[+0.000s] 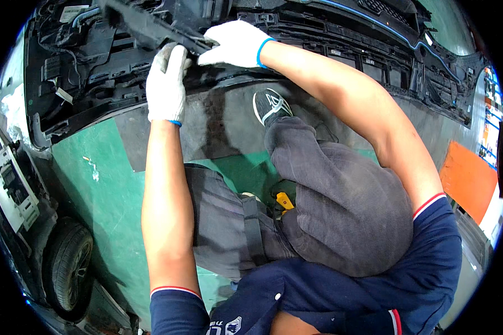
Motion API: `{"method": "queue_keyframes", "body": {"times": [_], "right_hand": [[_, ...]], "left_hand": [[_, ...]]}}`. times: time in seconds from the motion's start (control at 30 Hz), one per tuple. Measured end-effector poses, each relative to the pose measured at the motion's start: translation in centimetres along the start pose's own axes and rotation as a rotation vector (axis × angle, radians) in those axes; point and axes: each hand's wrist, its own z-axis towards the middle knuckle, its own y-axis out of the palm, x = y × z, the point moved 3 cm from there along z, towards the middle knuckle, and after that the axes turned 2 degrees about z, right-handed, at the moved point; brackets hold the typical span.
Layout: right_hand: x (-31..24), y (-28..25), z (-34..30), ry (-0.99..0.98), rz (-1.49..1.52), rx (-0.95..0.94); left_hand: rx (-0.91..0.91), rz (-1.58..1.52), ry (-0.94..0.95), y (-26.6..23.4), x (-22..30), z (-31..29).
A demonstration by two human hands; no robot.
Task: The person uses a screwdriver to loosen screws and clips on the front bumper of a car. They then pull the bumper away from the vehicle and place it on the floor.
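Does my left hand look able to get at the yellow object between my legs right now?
Probably yes, if your left hand leaves the long black part: the yellow object shows from above, though your right thigh sits close beside it.

A blurred black strip is cut off at the top edge.

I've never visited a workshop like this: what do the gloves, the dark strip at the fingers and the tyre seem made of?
Gloves: probably knitted cotton or similar yarn; matte white, softly creased.
Strip: likely moulded plastic; dull and dark without metallic shine, though blur leaves it open.
Tyre: rubber, most likely; dull dark grey with grooved tread.
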Motion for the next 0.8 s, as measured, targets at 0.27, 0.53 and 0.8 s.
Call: {"method": "queue_keyframes", "body": {"times": [0.27,0.53,0.8], "right_hand": [[-1.1,-1.7,-0.3,-0.094,-0.015,0.092],[-0.5,-5.7,-1.5,0.063,0.26,0.011],[-1.3,-6.2,-0.9,-0.055,0.058,0.042]], "left_hand": [[0.099,-0.168,-0.06,0.0,-1.1,1.7],[-0.088,0.077,-0.021,0.9,1.2,1.3],[-0.77,-0.045,0.092,2.7,0.7,-4.6]]}}
